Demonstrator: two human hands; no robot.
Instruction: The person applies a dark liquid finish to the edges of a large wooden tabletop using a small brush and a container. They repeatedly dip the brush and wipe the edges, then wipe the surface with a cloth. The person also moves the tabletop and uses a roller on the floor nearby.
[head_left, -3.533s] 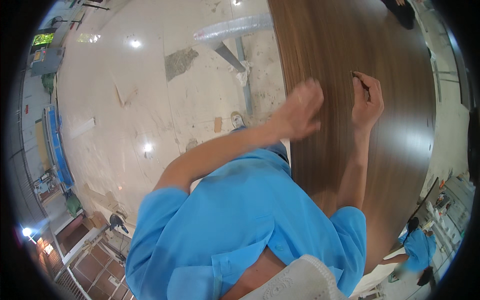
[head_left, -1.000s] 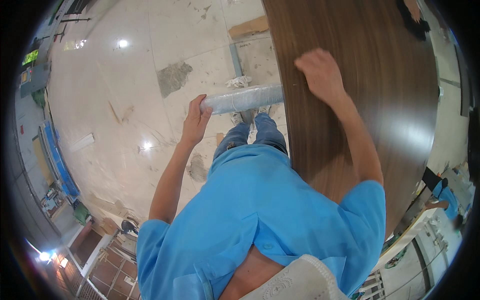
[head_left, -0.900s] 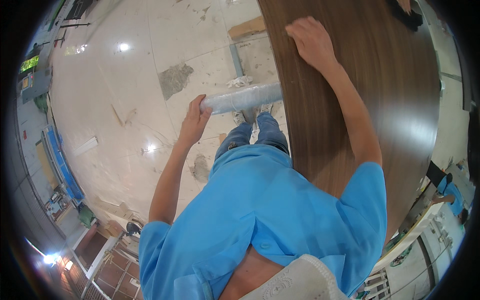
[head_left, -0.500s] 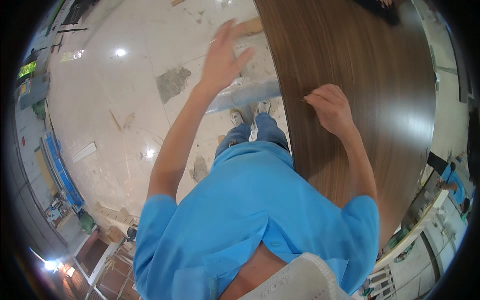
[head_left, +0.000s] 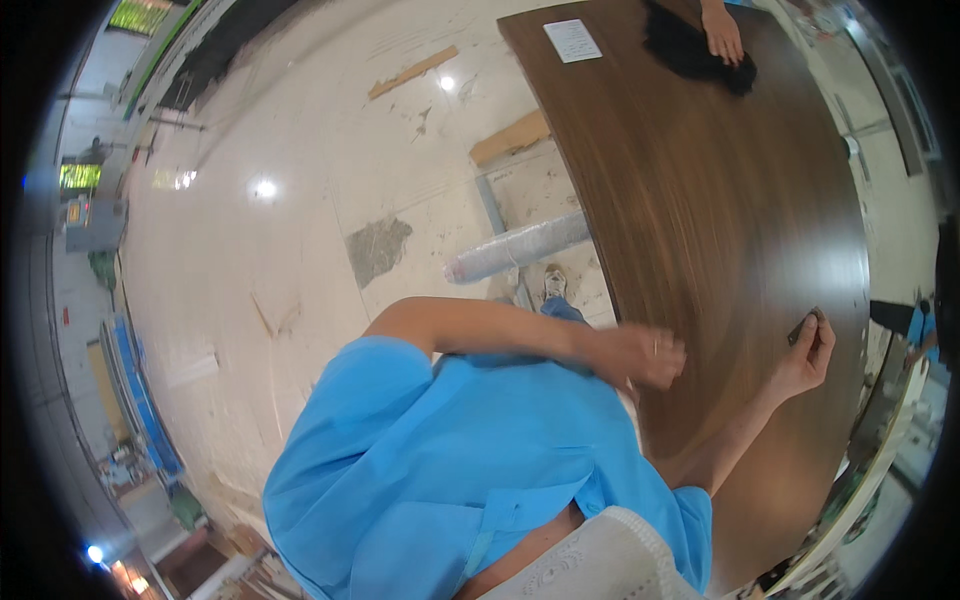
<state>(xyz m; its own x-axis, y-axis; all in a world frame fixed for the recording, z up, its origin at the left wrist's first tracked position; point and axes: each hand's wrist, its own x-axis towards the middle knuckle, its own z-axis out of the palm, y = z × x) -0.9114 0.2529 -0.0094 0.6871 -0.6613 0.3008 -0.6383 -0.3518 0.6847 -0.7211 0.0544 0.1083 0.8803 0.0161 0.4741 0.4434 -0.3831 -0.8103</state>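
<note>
Over the right part of the dark wood-grain panel (head_left: 690,200), my right hand (head_left: 812,360) pinches a small dark flat piece (head_left: 803,326) between thumb and fingers. Its exact kind is too small to make out. My left hand (head_left: 645,357) is across my body, over the panel's left edge. Motion smears its fingers, and I see nothing in it. A ring-like band shows on one finger.
At the panel's far end another person's hand (head_left: 724,40) rests by a black fuzzy bundle (head_left: 690,50). A white printed sheet (head_left: 573,41) lies at the far left corner. On the floor are a plastic-wrapped roll (head_left: 520,247) and wooden strips (head_left: 510,138).
My left hand has swung from over the floor to the panel's edge. My right hand has moved right and nearer, with the dark piece now visible. The view shows more of the panel's far end.
</note>
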